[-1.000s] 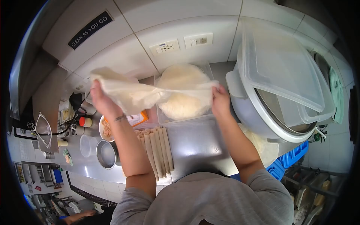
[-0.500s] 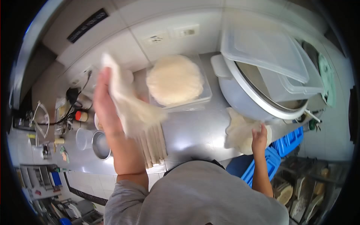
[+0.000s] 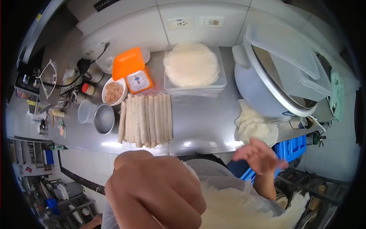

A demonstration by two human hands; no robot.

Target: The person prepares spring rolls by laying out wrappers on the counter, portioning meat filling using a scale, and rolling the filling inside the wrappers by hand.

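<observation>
Large and close to the camera, my left hand (image 3: 156, 187) is closed on a thin pale wrapper sheet (image 3: 240, 206) that hangs in front of my shirt. My right hand (image 3: 261, 158), slightly blurred, has its fingers apart and holds nothing, beside a small pile of wrappers (image 3: 255, 124) at the counter's right edge. A round stack of pale wrappers (image 3: 191, 65) lies on a clear plastic container (image 3: 223, 82) near the wall. Several long rolls (image 3: 146, 120) lie side by side on the steel counter (image 3: 200, 122).
A bowl of pinkish filling (image 3: 114, 92), an orange scale (image 3: 139, 81), a metal bowl (image 3: 105, 119) and a clear tub (image 3: 87, 111) stand left. The big cooker (image 3: 259, 87) bears clear plastic lids. Blue crates (image 3: 291, 149) are below right.
The left hand has come up close to the camera with its sheet. My right hand has opened and left the small pile. The view has shifted, showing the rolls and scale fully.
</observation>
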